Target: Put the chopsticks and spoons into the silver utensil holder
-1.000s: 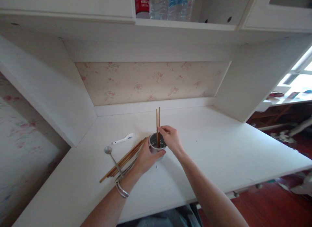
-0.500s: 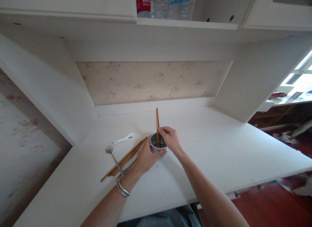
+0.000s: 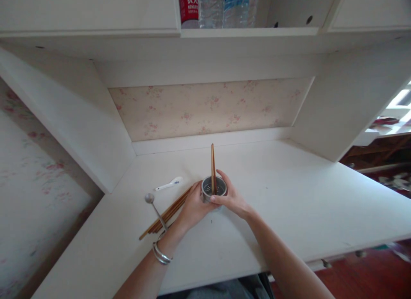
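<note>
A small perforated metal holder (image 3: 214, 187) stands on the white desk (image 3: 289, 204). Two brown chopsticks (image 3: 212, 166) stand upright in it, close together. My left hand (image 3: 192, 207) is wrapped round the holder's left side. My right hand (image 3: 231, 197) clasps its right side, thumb at the front rim. A bundle of several more chopsticks (image 3: 167, 213) lies on the desk just left of my left hand. A metal ladle (image 3: 154, 207) lies across that bundle, and a white ceramic spoon (image 3: 169, 184) rests further back.
A flowered back panel (image 3: 208, 106) and white side walls close in the desk alcove. Bottles (image 3: 218, 7) stand on the shelf above. The desk's front edge runs below my arms, with red floor at the right. Silver bangles (image 3: 160, 252) circle my left wrist.
My right hand let go of the upright chopsticks and dropped to clasp the holder's right side. The two chopsticks now stand together in the holder. The camera shifted slightly.
</note>
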`<state>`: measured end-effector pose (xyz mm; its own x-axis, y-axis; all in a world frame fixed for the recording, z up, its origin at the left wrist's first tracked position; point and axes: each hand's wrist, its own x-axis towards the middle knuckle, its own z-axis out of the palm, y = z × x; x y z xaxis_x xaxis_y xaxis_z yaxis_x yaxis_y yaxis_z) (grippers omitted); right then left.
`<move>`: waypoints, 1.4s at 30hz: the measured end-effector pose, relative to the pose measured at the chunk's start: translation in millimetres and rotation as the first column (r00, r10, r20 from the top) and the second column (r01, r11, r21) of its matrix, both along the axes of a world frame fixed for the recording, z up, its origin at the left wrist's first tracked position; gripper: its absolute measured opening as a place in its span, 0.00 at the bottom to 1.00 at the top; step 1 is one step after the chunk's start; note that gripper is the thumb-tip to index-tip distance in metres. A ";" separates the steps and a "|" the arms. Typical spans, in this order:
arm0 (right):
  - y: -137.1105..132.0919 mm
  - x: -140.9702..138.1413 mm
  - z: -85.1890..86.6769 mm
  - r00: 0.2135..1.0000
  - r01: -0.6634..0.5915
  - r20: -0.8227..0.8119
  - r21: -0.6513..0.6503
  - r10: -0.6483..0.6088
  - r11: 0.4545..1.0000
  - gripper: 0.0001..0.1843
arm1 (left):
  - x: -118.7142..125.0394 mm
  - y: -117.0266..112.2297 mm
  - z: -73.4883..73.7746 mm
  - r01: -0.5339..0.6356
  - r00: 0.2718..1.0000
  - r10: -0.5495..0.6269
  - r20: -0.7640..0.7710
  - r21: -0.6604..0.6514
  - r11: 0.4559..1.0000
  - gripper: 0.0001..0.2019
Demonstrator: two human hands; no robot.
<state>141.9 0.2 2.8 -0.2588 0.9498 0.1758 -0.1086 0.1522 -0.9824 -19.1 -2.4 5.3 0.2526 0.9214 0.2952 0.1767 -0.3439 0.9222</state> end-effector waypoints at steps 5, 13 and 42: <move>3.2 -3.1 -7.2 0.998 0.063 0.011 0.069 -0.064 0.996 0.45 | -28.8 8.8 7.1 0.079 0.967 -0.049 -0.250 0.112 0.991 0.29; 4.3 -5.5 -10.1 0.996 0.087 0.004 0.048 -0.087 0.995 0.44 | -88.1 21.8 10.9 -0.101 0.534 0.182 -0.825 0.152 0.983 0.09; 5.7 -7.3 -16.0 0.998 0.067 -0.021 0.045 -0.067 0.997 0.45 | -67.0 86.5 38.8 -0.464 0.885 0.463 0.041 0.143 0.874 0.18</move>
